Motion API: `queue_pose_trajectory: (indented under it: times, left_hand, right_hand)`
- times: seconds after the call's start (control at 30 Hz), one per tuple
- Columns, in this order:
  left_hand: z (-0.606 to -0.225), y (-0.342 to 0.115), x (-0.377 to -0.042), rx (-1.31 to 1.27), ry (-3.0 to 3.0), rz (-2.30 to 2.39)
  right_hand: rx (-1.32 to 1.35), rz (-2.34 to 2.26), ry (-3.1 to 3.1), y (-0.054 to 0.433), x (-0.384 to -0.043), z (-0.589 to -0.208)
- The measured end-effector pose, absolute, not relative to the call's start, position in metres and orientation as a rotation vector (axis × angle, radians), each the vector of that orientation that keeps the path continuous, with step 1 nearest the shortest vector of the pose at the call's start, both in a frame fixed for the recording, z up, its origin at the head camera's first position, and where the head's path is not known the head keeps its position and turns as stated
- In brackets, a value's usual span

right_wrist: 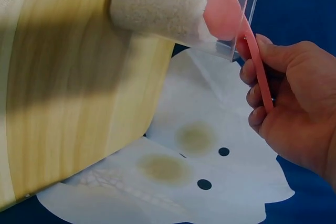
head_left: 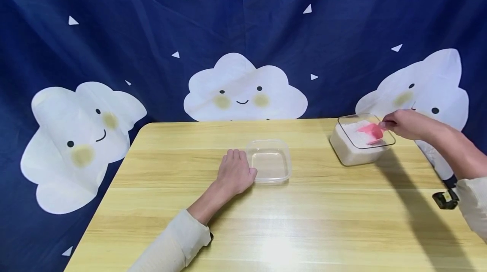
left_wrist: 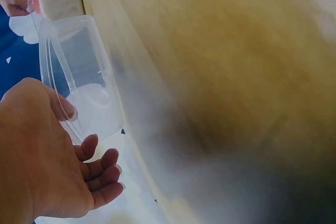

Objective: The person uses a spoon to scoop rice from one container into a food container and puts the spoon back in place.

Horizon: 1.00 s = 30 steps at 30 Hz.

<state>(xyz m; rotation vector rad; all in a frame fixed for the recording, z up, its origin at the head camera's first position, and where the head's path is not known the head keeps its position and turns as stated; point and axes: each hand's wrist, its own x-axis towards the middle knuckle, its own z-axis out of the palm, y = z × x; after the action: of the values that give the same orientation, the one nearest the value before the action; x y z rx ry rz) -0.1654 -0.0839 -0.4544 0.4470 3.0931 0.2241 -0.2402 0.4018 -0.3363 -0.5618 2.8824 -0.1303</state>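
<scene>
My right hand point(head_left: 411, 124) grips the handle of a pink scoop point(right_wrist: 223, 11). The scoop's bowl lies in white rice point(head_left: 355, 134) inside a clear square-rimmed container point(head_left: 344, 159) at the table's back right. Through the wall in the right wrist view, its bowl shows pushed into the grains. My left hand point(head_left: 236, 172) rests against the left side of a low clear plastic box point(head_left: 271, 177), which holds nothing visible. In the left wrist view the thumb point(left_wrist: 63, 108) touches the box near its rim, with the other fingers loosely bent beside its end.
Both containers stand on a light wood-grain table point(head_left: 304, 217). Behind it hangs a dark blue curtain point(head_left: 160, 18) with smiling white clouds and small triangles. The rice container is close to the table's back right edge, and a shadow of the right arm falls across the wood.
</scene>
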Motion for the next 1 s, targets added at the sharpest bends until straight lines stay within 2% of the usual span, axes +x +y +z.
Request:
queue_pose_trajectory:
  times: [1.0]
  left_hand:
    - [-0.452, -0.083, -0.164, 0.458, 3.112, 0.179]
  right_hand:
    - [-0.405, -0.411, 2.865, 0.413, -0.234, -0.346]
